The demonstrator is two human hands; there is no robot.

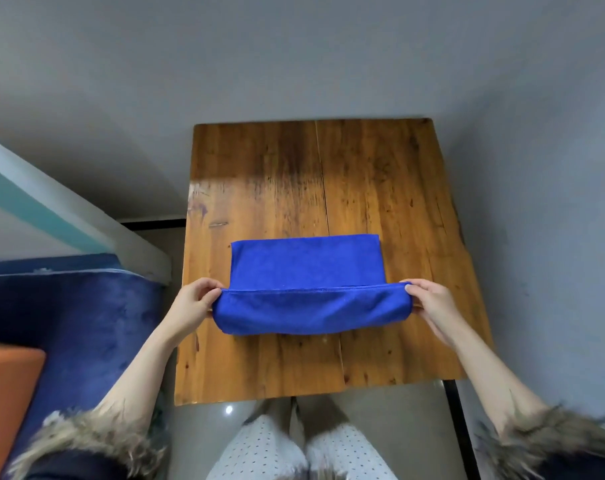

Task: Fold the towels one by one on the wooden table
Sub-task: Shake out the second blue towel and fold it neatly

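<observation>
I'm looking straight down on the worktop, and the blue towel lies across its middle, a little nearer to me than to the far edge. My left hand pinches the towel's near-left corner between thumb and fingers, and my right hand pinches the near-right corner the same way, so both hands are grasping cloth. Between them the stitched hem is pulled taut and lifted, and below the hem the cloth sags in a soft roll toward me, its lowest part touching or just above the wood; I can't tell which. The far half of the towel lies flat on the worktop, its far edge straight. To the left of the worktop sits a dark blue velvet seat with an orange cushion at its near end. Fur-trimmed cuffs frame both forearms, and dotted trousers show beneath the worktop's near edge.
</observation>
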